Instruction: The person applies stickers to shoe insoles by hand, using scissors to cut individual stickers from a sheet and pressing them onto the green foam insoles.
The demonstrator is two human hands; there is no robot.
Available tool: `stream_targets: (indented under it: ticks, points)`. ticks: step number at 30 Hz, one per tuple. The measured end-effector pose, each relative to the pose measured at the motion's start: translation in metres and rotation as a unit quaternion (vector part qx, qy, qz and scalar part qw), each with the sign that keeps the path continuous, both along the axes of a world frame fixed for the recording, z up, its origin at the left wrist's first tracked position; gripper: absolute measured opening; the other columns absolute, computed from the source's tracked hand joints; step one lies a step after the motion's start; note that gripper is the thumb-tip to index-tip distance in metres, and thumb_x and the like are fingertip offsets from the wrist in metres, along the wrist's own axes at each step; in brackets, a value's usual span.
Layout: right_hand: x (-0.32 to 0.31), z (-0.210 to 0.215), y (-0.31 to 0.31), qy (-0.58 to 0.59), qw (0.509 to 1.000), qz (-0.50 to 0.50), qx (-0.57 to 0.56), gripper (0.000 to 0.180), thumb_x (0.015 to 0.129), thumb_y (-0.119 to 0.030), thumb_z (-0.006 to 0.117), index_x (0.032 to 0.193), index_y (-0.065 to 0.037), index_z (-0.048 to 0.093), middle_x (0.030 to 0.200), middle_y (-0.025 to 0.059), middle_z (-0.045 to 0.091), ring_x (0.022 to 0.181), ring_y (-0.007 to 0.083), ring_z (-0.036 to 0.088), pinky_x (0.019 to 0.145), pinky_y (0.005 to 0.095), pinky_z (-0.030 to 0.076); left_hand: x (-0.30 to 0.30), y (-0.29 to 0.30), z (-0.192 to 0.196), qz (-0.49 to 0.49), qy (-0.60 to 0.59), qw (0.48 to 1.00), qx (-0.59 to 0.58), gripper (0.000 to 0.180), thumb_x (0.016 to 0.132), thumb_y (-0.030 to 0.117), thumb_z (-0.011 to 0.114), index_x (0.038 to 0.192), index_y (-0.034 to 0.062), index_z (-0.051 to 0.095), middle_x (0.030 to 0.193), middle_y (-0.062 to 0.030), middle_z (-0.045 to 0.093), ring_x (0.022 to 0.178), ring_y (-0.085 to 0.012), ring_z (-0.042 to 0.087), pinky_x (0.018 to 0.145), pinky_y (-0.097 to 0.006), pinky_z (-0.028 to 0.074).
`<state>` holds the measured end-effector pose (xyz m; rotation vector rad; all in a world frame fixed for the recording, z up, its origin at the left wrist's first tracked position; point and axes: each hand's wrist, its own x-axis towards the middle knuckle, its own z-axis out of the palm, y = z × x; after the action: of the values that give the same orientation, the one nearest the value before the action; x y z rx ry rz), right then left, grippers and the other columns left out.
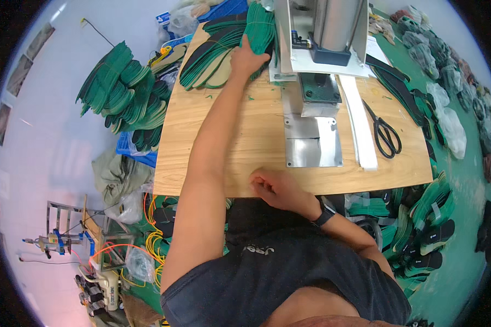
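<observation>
At the far left of the table my left hand (248,59) reaches onto a stack of green insoles (259,27). Its thumb and fingers straddle the stack and appear to grip it. Beside it, more black and green insoles (215,46) lie fanned out, a few with beige faces showing. My right hand (276,188), with a dark watch on the wrist, rests by the table's near edge. Its fingers are curled into a loose fist, and I see nothing in it. Ahead of it stands a press (320,92) with a metal block above a steel plate (313,143).
Black-handled scissors (387,136) and a white strip (360,125) lie right of the press on the wooden table (229,147). Black straps (395,87) sit at the right edge. Piled green insoles (128,90) rise off the left side. Yellow hoses (155,245) loop below left.
</observation>
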<state>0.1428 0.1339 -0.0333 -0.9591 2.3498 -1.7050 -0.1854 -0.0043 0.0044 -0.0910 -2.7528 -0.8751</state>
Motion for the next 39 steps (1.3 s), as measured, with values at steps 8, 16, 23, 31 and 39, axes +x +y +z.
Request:
stream_targets:
  ticks: [8,16,23,31,39]
  points:
    - [0.001,-0.013,0.005,-0.012,0.996,-0.046,-0.078,0.012,0.086,-0.009,0.062,0.095,-0.003,0.058,0.076,0.0117,0.059,0.061,0.0256,0.057,0.054,0.0344,0.045,0.102,-0.047,0.036,-0.066,0.036,0.967,0.242,0.083,0.061,0.026,0.072,0.134,-0.0023,0.047,0.119,-0.0204,0.06,0.107,-0.0257,0.058,0.091,-0.032,0.045]
    - [-0.018,0.0,-0.024,0.149,0.935,-0.271,-0.171,0.051,0.085,-0.013,0.066,0.127,0.003,0.042,0.125,0.0203,0.048,0.111,0.0315,0.05,0.091,0.0359,0.044,0.327,-0.098,0.037,-0.087,-0.072,0.963,0.244,0.071,0.074,0.024,0.074,0.133,-0.0008,0.045,0.125,-0.0179,0.056,0.111,-0.0247,0.055,0.093,-0.034,0.044]
    - [-0.038,0.022,-0.063,0.022,0.968,-0.092,-0.23,0.046,0.088,-0.025,0.065,0.122,0.001,0.048,0.111,0.0182,0.059,0.102,0.0288,0.057,0.09,0.0373,0.044,0.317,-0.099,-0.003,-0.096,0.005,0.95,0.298,0.056,0.092,0.02,0.057,0.139,-0.0015,0.036,0.128,-0.0193,0.051,0.119,-0.0229,0.049,0.1,-0.033,0.038]
    - [-0.024,0.043,-0.03,0.013,0.996,-0.082,-0.04,0.082,0.078,-0.037,0.076,0.137,0.003,0.035,0.133,0.0202,0.048,0.127,0.0278,0.045,0.101,0.0386,0.04,0.314,-0.123,0.014,-0.04,-0.004,0.968,0.247,0.064,0.086,0.031,0.066,0.134,-0.0048,0.043,0.125,-0.0245,0.054,0.114,-0.027,0.055,0.095,-0.034,0.044]
    - [-0.016,0.027,-0.06,0.199,0.969,-0.141,0.033,0.108,0.062,-0.044,0.082,0.138,0.006,0.025,0.139,0.0339,0.03,0.13,0.0477,0.032,0.107,0.0499,0.031,0.292,-0.115,0.007,-0.106,0.019,0.978,0.176,0.055,0.086,0.022,0.066,0.134,0.0022,0.049,0.115,-0.0121,0.061,0.099,-0.0148,0.058,0.088,-0.027,0.046]
